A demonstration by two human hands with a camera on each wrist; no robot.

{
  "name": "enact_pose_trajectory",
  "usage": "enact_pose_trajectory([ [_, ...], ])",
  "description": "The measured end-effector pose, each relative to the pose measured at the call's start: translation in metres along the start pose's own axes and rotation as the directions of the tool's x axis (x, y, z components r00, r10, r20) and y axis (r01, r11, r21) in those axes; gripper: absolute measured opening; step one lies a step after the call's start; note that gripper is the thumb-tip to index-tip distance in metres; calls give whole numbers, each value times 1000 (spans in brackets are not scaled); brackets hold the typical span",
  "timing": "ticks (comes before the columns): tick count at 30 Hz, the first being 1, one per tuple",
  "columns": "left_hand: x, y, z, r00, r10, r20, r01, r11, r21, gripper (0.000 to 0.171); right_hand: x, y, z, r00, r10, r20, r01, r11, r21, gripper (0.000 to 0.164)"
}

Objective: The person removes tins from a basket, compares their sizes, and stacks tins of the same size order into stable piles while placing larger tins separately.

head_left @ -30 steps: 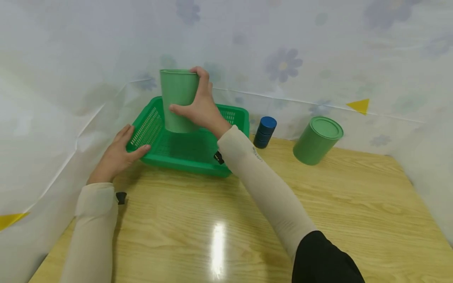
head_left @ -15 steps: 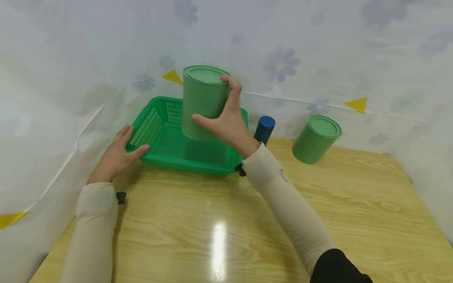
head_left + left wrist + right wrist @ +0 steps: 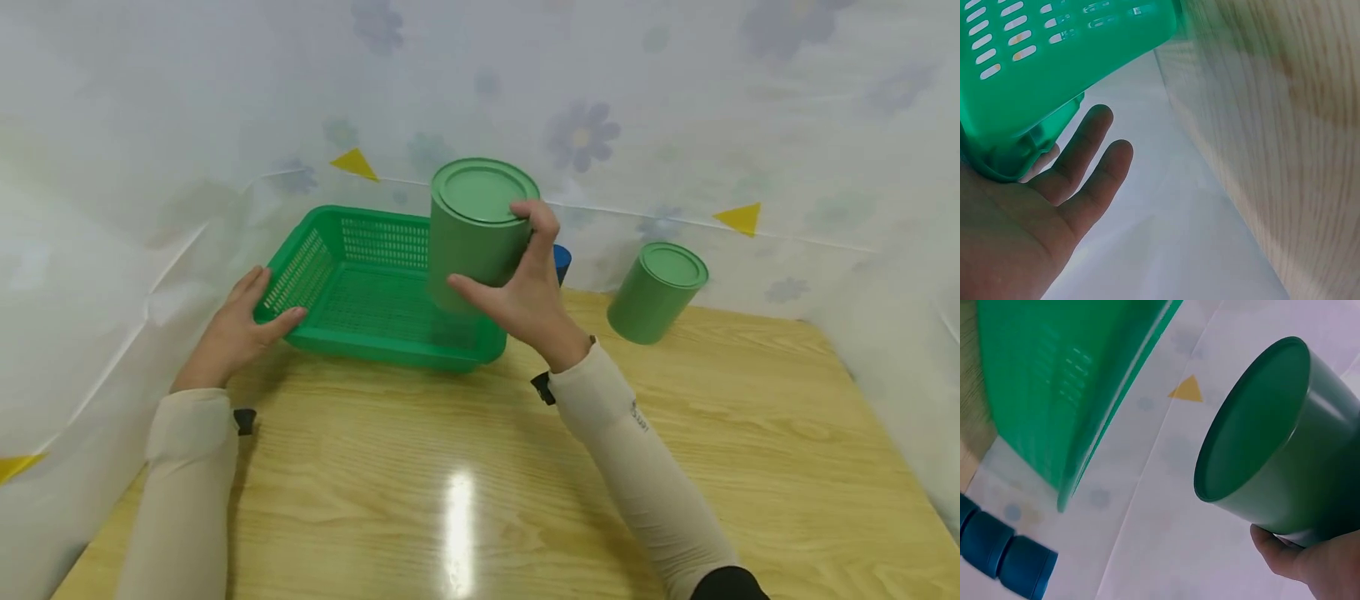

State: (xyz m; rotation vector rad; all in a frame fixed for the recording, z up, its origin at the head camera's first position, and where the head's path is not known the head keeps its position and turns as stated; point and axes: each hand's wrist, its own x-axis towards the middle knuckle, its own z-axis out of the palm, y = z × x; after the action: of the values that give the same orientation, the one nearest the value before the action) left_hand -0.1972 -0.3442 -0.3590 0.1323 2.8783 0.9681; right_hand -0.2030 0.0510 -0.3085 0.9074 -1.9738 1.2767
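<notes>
My right hand [image 3: 531, 302] grips a green can [image 3: 476, 246] in the air over the right end of a green plastic basket [image 3: 375, 352]. Its thumb lies on the can's side and a finger reaches onto the lid's edge. The right wrist view shows the can's round base [image 3: 1250, 428] tilted, clear of the basket wall [image 3: 1041, 394]. My left hand [image 3: 236, 329] rests at the basket's front left corner, thumb by the front rim. In the left wrist view, the fingers [image 3: 1094, 181] of that hand extend fairly straight outside the basket.
A second green can [image 3: 656, 293] stands on the wooden table [image 3: 600, 483] at the right. Behind my right hand is a dark blue ridged cylinder [image 3: 562, 260], mostly hidden in the head view. Flowered white sheeting [image 3: 585, 137] with yellow triangles rises at the back and sides.
My right hand has carried the green can rightward and lower from over the basket's middle, tipping its lid into view. My left hand stays at the basket corner. The head view has shifted slightly.
</notes>
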Motion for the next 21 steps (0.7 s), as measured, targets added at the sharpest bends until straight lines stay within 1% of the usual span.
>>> enact_pose_trajectory([
  [3,1,-3,0,1000,6,-1,-6,1000,-3,99,-10,2,-11,999,-33,-15,33,999,-13,91],
  [6,1,-5,0,1000,19,-10,-19,1000,-7,98,-24,3,-24,998,-34,-43,34,999,-15,84],
  [9,0,-7,0,999,33,-25,-33,999,-5,97,-39,3,-36,997,-9,-79,7,1000,-21,81],
  [15,-3,-14,-2,999,29,-28,-29,1000,4,96,-66,4,-62,991,61,-118,-65,998,-27,86],
  [21,-7,-18,-6,1000,9,-16,-9,1000,0,98,-84,12,-89,987,70,-143,-86,991,-106,86],
])
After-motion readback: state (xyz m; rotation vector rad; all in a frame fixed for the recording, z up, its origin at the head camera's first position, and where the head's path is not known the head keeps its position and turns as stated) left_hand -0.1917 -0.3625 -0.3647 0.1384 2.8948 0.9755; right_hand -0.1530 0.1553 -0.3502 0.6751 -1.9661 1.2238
